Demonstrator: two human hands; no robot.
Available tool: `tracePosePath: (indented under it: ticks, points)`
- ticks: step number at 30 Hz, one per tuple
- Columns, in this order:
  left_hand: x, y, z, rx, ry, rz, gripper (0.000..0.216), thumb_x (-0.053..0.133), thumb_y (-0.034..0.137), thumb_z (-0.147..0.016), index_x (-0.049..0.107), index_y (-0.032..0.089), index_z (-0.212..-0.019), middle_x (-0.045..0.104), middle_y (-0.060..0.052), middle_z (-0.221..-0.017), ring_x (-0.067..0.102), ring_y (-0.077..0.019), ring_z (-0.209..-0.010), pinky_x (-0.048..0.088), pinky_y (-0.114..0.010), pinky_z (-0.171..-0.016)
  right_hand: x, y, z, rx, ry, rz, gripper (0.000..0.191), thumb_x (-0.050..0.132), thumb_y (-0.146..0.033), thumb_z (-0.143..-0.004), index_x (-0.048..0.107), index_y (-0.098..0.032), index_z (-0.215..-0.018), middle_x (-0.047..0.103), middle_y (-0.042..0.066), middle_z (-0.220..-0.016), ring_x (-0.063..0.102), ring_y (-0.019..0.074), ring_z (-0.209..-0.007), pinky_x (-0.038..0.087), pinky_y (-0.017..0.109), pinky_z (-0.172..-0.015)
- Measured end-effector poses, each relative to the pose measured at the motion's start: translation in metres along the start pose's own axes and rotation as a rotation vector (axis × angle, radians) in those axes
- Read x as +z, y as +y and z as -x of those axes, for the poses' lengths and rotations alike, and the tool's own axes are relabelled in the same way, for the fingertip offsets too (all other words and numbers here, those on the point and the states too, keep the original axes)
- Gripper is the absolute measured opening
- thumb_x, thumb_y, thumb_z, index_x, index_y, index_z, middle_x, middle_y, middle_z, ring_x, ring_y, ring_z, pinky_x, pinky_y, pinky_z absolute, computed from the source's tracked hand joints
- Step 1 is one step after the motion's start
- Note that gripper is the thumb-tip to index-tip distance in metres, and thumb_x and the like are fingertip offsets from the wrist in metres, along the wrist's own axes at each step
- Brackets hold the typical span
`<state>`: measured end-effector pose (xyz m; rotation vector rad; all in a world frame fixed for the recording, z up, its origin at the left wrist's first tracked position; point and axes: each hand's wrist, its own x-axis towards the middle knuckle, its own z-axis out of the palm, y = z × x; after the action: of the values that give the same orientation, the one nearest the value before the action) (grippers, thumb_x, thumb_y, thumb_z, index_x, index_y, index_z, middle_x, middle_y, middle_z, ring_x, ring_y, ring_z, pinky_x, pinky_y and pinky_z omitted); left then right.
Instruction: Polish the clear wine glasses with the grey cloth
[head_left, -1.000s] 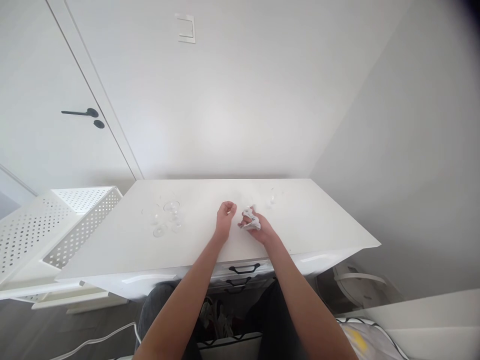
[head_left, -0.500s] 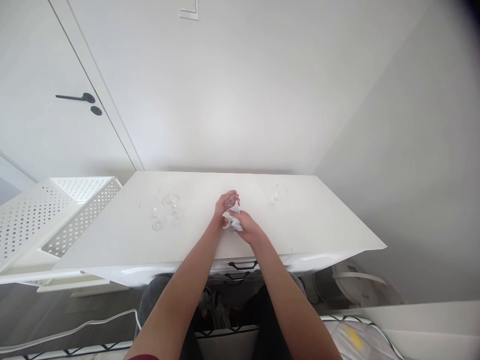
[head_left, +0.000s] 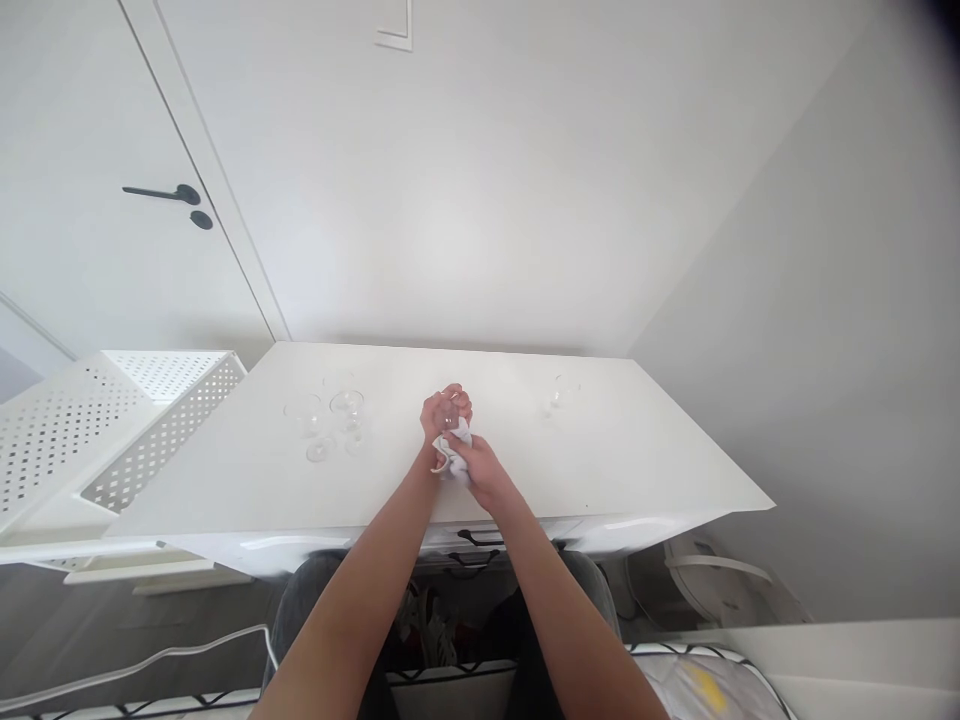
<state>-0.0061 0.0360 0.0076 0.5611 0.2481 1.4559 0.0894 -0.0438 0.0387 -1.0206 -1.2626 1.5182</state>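
Note:
Near the middle of the white dresser top (head_left: 390, 490), my left hand (head_left: 430, 418) is closed around the bowl of a clear stemmed glass (head_left: 448, 413). My right hand (head_left: 486, 470) grips a crumpled white cloth (head_left: 455, 462) and presses it against the lower part of that glass, just below my left hand. The cloth and fingers cover most of the glass's stem and foot. Other clear stemmed glasses (head_left: 347, 404) stand together to the left of my hands. Another clear glass (head_left: 559, 392) is on the right side, toward the back.
A white perforated metal rack (head_left: 161, 430) adjoins the dresser's left end. Black drawer handles (head_left: 478, 538) are on the front, close to my knees. Behind the dresser rises a white wall (head_left: 450, 200), with a door handle (head_left: 176, 193) at the left. A white cable (head_left: 172, 652) runs at lower left.
Both hands have shifted slightly left with the glass and cloth, and the right hand sits a little lower. The view has also moved a bit. The other glasses stay where they were.

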Motion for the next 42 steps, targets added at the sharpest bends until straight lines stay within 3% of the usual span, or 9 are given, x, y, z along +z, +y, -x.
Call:
tracePosePath:
  ticks: [6, 12, 18, 22, 25, 30, 36, 39, 42]
  points:
    - [0.001, -0.002, 0.002, 0.016, 0.023, 0.052, 0.033, 0.072, 0.049, -0.079, 0.065, 0.017, -0.086, 0.056, -0.003, -0.075, 0.056, -0.0110, -0.061, 0.047, -0.026, -0.056, 0.001, 0.004, 0.001, 0.121, -0.037, -0.264, 0.023, 0.072, -0.040, -0.086, 0.058, -0.023, -0.083, 0.057, -0.001, -0.069, 0.053, 0.0158, -0.062, 0.050, 0.032, -0.063]
    - [0.002, -0.002, 0.001, 0.050, 0.024, -0.051, 0.032, 0.071, 0.049, -0.077, 0.066, 0.018, -0.081, 0.058, -0.003, -0.071, 0.053, -0.0116, -0.056, 0.043, -0.027, -0.052, -0.007, 0.003, -0.002, 0.096, 0.106, -0.016, 0.027, 0.075, -0.042, -0.082, 0.058, -0.022, -0.076, 0.058, -0.001, -0.068, 0.053, 0.0152, -0.061, 0.044, 0.030, -0.062]
    - [0.009, -0.003, 0.003, 0.069, 0.009, -0.075, 0.028, 0.070, 0.045, -0.079, 0.066, 0.017, -0.082, 0.058, -0.004, -0.073, 0.056, -0.0133, -0.060, 0.045, -0.029, -0.058, -0.026, 0.003, -0.002, 0.145, -0.234, -0.206, 0.033, 0.071, -0.051, -0.084, 0.061, -0.020, -0.079, 0.058, 0.000, -0.070, 0.052, 0.0138, -0.063, 0.047, 0.029, -0.067]
    - [0.009, -0.005, 0.000, 0.069, 0.054, -0.071, 0.024, 0.072, 0.040, -0.081, 0.068, 0.017, -0.086, 0.060, -0.004, -0.077, 0.058, -0.0134, -0.064, 0.044, -0.028, -0.059, -0.032, 0.011, -0.004, -0.121, 0.290, 0.145, 0.031, 0.073, -0.049, -0.081, 0.061, -0.021, -0.077, 0.061, -0.001, -0.071, 0.053, 0.0154, -0.068, 0.046, 0.028, -0.066]
    - [0.008, -0.008, -0.005, 0.155, 0.183, 0.015, 0.019, 0.075, 0.036, -0.084, 0.069, 0.020, -0.090, 0.063, -0.003, -0.086, 0.063, -0.0128, -0.077, 0.050, -0.027, -0.071, -0.039, 0.011, -0.009, -0.186, 0.688, -0.075, 0.033, 0.062, -0.056, -0.088, 0.059, -0.023, -0.091, 0.064, 0.000, -0.080, 0.059, 0.0165, -0.073, 0.048, 0.028, -0.065]
    - [0.011, -0.012, -0.006, 0.234, 0.155, 0.009, 0.023, 0.083, 0.029, -0.081, 0.068, 0.026, -0.098, 0.065, 0.000, -0.101, 0.065, -0.0123, -0.099, 0.051, -0.028, -0.091, -0.032, 0.002, -0.018, -0.159, 0.569, -0.377, 0.040, 0.051, -0.062, -0.092, 0.053, -0.026, -0.110, 0.067, 0.004, -0.099, 0.066, 0.0188, -0.088, 0.053, 0.030, -0.069]
    - [0.019, -0.010, -0.001, 0.216, 0.090, 0.040, 0.027, 0.084, 0.029, -0.079, 0.065, 0.027, -0.098, 0.064, -0.001, -0.099, 0.064, -0.0141, -0.097, 0.051, -0.032, -0.092, -0.014, 0.001, -0.026, -0.271, 0.779, 0.229, 0.023, 0.056, -0.049, -0.092, 0.049, -0.026, -0.093, 0.059, 0.003, -0.088, 0.055, 0.0192, -0.081, 0.049, 0.032, -0.075]
    - [0.016, -0.009, -0.002, 0.223, 0.127, 0.055, 0.021, 0.078, 0.034, -0.081, 0.065, 0.026, -0.096, 0.063, -0.002, -0.096, 0.064, -0.0153, -0.092, 0.052, -0.032, -0.089, -0.023, 0.001, -0.031, -0.334, 0.696, 0.340, 0.025, 0.056, -0.049, -0.090, 0.048, -0.026, -0.084, 0.055, 0.002, -0.080, 0.050, 0.0192, -0.075, 0.045, 0.031, -0.068]
    - [0.011, -0.008, -0.004, 0.205, 0.063, 0.028, 0.028, 0.082, 0.023, -0.071, 0.065, 0.025, -0.092, 0.062, -0.002, -0.092, 0.063, -0.0152, -0.088, 0.051, -0.032, -0.085, -0.034, -0.002, -0.036, -0.025, 0.561, 0.008, 0.026, 0.050, -0.049, -0.090, 0.046, -0.025, -0.080, 0.048, 0.000, -0.067, 0.046, 0.0175, -0.064, 0.039, 0.028, -0.055]
